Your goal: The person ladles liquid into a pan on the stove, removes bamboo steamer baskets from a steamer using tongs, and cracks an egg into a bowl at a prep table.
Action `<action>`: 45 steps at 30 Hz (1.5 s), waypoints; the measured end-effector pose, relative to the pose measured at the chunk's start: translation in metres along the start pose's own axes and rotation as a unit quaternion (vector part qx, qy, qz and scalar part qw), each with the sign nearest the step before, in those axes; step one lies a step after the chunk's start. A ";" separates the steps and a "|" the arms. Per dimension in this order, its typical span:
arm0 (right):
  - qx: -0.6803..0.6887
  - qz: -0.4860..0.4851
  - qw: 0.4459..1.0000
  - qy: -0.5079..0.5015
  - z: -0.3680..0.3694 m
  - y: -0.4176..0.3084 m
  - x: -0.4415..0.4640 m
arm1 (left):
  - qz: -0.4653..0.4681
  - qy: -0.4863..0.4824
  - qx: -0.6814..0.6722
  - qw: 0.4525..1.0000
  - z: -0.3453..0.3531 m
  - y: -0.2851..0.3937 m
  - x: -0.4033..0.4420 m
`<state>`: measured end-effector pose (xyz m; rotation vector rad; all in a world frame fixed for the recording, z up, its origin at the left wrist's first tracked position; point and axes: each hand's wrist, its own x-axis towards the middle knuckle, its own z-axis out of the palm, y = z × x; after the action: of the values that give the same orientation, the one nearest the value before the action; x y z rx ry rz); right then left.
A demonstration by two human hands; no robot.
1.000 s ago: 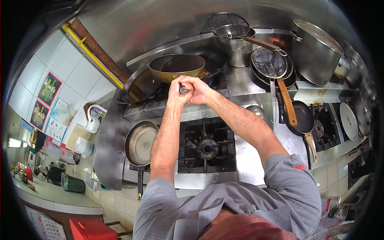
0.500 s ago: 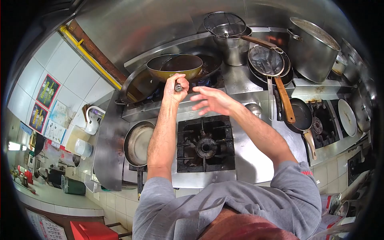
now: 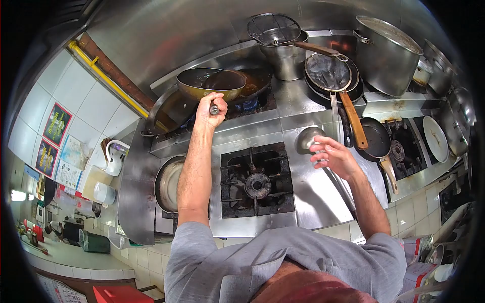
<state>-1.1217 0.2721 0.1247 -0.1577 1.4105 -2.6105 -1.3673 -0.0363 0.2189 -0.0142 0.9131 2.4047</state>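
Note:
My left hand (image 3: pixel 210 109) is wrapped round the handle of a deep wok-like pan (image 3: pixel 209 92) with a yellowish-brown outside. It holds the pan over the back of the stove, where a blue flame (image 3: pixel 248 105) shows beside it. Part of another wide dark pan (image 3: pixel 258 81) shows behind. On the right, my right hand (image 3: pixel 331 155) is held with fingers apart and somewhat curled, nothing visible in it. A small round metal bowl (image 3: pixel 306 139) sits on the steel counter just beyond those fingers; whether they touch it I cannot tell.
A front burner (image 3: pixel 257 185) lies between my arms, with a light-bottomed frying pan (image 3: pixel 172 186) to its left. At the right are a wooden-handled strainer (image 3: pixel 329 70), a black frying pan (image 3: pixel 375 139) and a tall stockpot (image 3: pixel 386 63). A round strainer (image 3: pixel 273 29) tops a metal pot (image 3: pixel 289 63).
My right hand has moved right, from beside the pan handle to near the small metal bowl. My left hand keeps hold of the pan. The whole view has shifted slightly.

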 end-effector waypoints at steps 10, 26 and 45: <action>0.034 -0.009 0.996 0.084 -0.003 0.033 -0.046 | 0.022 0.030 0.052 0.998 0.001 0.006 -0.006; -0.034 0.073 0.991 0.110 0.008 0.077 -0.056 | 0.010 0.082 0.170 0.982 -0.007 0.018 -0.003; -0.069 0.075 0.983 0.152 0.018 0.089 -0.072 | 0.048 0.114 0.317 0.940 -0.017 0.006 -0.002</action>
<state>-1.0396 0.2232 0.0592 0.3334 1.6274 -2.4905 -1.3720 -0.0514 0.2095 -0.0065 1.7959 2.1120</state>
